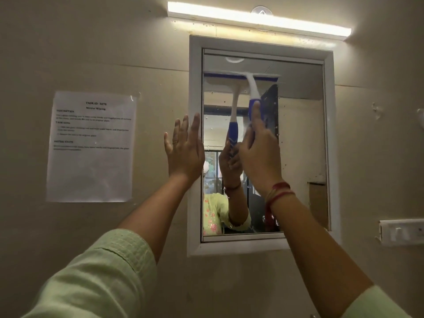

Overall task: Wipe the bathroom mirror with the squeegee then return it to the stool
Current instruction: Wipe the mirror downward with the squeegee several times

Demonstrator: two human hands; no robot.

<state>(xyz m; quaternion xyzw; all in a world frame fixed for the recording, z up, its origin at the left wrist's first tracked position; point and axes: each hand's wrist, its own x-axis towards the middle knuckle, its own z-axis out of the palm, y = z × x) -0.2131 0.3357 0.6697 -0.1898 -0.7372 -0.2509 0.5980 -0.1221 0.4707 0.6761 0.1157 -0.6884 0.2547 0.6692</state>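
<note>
A white-framed bathroom mirror (298, 138) hangs on the beige wall. A white and blue squeegee (252, 88) rests with its blade flat against the upper part of the glass, handle pointing down. My right hand (260, 152) is closed around the blue handle, index finger stretched along it. My left hand (184, 149) is raised with fingers spread, palm against the mirror frame's left edge, holding nothing. The stool is out of view. The glass reflects the squeegee and my arm.
A tube light (259, 20) glows above the mirror. A printed task sheet (91, 145) is taped to the wall at the left. A white switch plate (401, 231) sits on the wall at the right.
</note>
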